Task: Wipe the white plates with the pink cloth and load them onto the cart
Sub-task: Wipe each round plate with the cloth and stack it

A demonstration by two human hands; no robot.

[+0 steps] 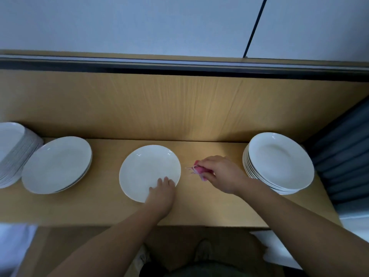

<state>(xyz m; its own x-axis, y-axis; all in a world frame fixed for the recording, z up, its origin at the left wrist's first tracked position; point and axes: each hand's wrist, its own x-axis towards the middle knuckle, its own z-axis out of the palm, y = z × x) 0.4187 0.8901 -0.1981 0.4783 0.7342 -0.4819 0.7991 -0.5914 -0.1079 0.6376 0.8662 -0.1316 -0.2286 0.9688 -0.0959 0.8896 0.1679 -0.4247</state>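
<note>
Left hand (162, 193) has its fingers laid over the near right rim of the single white plate (146, 167). Can't tell if the thumb pinches underneath. The plate sits flat mid-table (199, 208). Right hand (218, 172) is clenched on the bunched pink cloth (197, 170). The cloth pokes out of the fist's left side, just beside the plate's right edge and not touching it. Right plate stack (279, 158) is just right of that hand. Short left stack (58, 162) and tall far-left stack (12, 152) are beyond the plate's left. Wooden back panel (139, 106) is behind.
</note>
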